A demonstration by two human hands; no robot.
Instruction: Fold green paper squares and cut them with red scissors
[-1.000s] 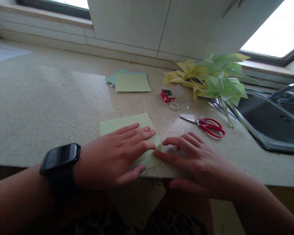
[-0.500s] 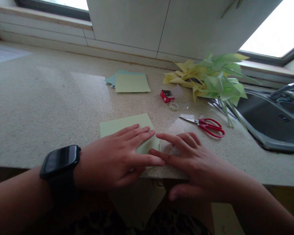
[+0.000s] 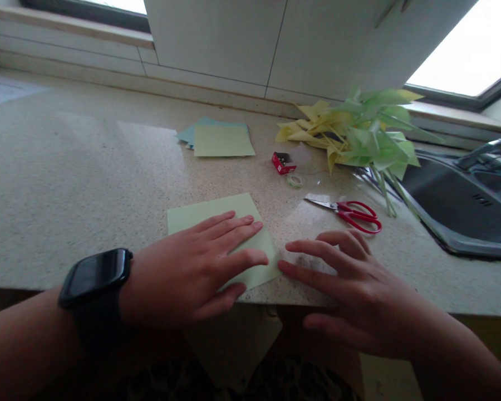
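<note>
A pale green sheet of paper (image 3: 264,252) lies on the counter by its front edge. My left hand (image 3: 204,259) rests flat on top of it with the fingers stretched out, hiding its left and middle part. To the right, my right hand (image 3: 350,284) has its fingers spread; one fingertip is at the paper's right corner, and nothing is held in it. Red-handled scissors (image 3: 350,213) lie just beyond my right hand, blades pointing left.
Behind the sheet sits a stack of yellow-green and blue paper (image 3: 224,140). A small red box (image 3: 283,162) and a tape roll (image 3: 295,181) lie to its right. Paper pinwheels (image 3: 371,139) are heaped by the sink (image 3: 476,209). The counter (image 3: 87,184) ends in a front edge.
My right hand has moved right, from the paper's surface to its corner. My left thumb and forefinger have drawn back slightly, and the right corner of the sheet lies flatter and shows more.
</note>
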